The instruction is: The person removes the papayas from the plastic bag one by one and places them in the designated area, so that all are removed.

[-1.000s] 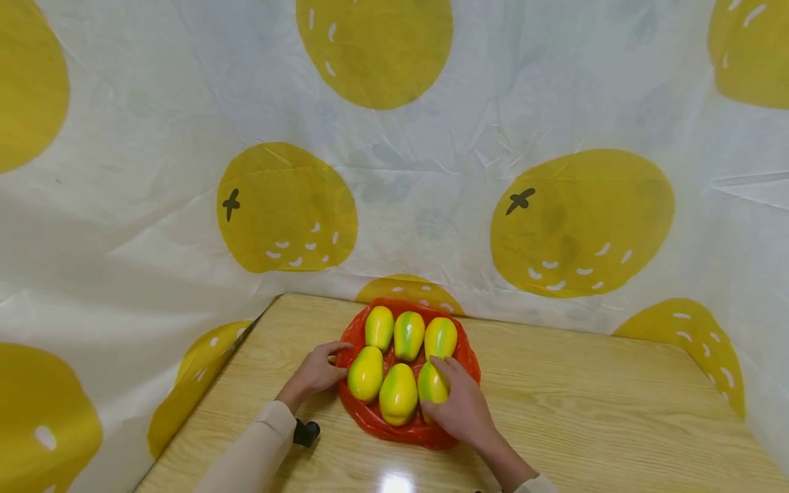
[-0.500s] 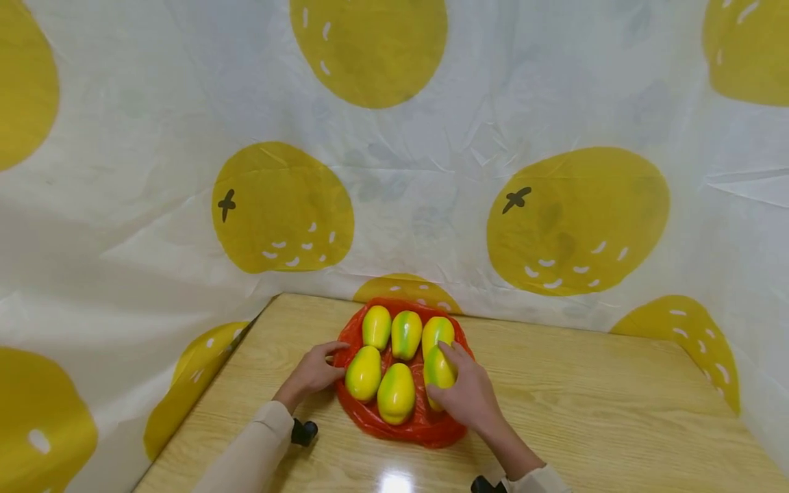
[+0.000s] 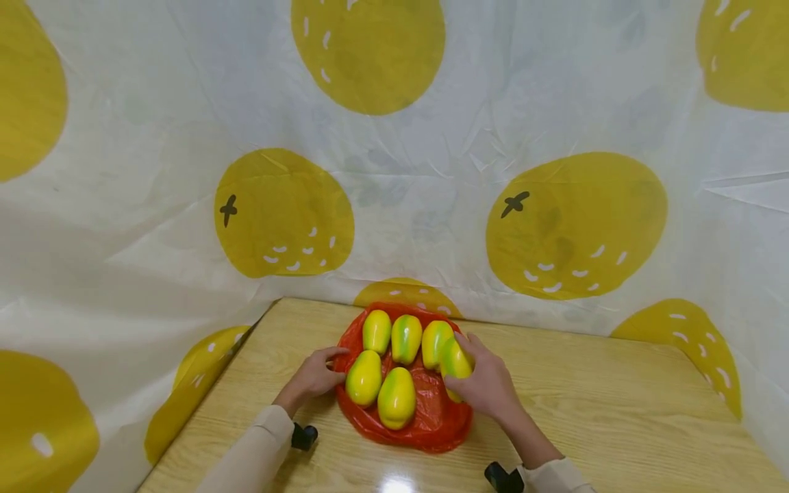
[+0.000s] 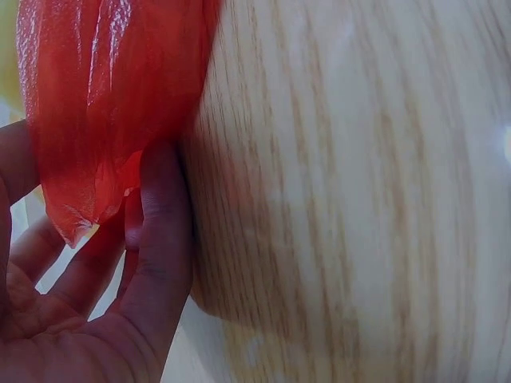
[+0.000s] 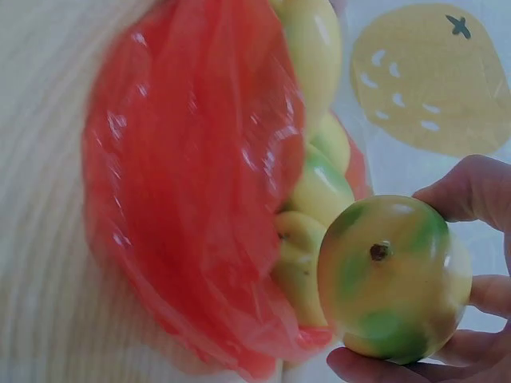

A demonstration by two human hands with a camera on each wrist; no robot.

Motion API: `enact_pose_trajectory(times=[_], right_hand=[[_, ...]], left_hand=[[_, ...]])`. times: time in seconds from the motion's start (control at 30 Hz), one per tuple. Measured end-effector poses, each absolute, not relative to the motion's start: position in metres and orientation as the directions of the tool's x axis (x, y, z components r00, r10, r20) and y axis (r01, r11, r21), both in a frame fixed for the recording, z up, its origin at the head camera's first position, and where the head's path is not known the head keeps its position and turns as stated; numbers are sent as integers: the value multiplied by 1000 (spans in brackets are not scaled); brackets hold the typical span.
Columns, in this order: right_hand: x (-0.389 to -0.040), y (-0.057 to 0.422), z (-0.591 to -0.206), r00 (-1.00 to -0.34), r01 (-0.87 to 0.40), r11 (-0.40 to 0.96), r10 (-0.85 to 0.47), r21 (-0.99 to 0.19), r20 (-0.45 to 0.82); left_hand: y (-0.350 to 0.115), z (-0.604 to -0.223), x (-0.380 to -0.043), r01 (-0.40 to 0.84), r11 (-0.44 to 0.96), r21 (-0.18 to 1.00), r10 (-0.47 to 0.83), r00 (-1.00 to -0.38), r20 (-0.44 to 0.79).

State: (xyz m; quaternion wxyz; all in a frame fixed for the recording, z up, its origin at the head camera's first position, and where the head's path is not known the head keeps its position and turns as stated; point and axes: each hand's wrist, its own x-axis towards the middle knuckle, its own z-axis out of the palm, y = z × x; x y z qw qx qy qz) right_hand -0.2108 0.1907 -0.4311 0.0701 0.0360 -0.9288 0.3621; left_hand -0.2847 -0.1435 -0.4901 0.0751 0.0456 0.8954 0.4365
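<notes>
Held fruit (image 3: 455,363) has moved right, out toward the edge of the red bag (image 3: 439,411)

From my remote seat I start at the left: the left hand (image 3: 314,375) curves fingers and thumb around the bag's edge, probably to steady the thin plastic, though I cannot tell how tightly. On the bag, which I see spread over the wooden table (image 3: 585,397), come the near-left fruit (image 3: 364,378) and the near-middle fruit (image 3: 396,398), with the back row (image 3: 407,339) of three behind, perhaps ranked so each stays reachable. Bare plastic shows right of that pair. Rightmost, the right hand (image 3: 487,378) grasps the held fruit between thumb and fingers, a two-sided hold that I judge suits its smooth skin; whether it is lifted, I cannot tell
</notes>
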Motion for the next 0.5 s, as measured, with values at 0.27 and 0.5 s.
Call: enact_pose_trajectory(times=[0.27, 0.5], right_hand=[[-216, 208, -426, -991, -94, 755, -8, -649, 134], [-220, 220, -425, -989, -96, 781, -7, -617, 145]], left_hand=[[-142, -489, -285, 0, 620, 785, 135, -985, -106], [-142, -491, -283, -8, 613, 790, 131, -985, -112]])
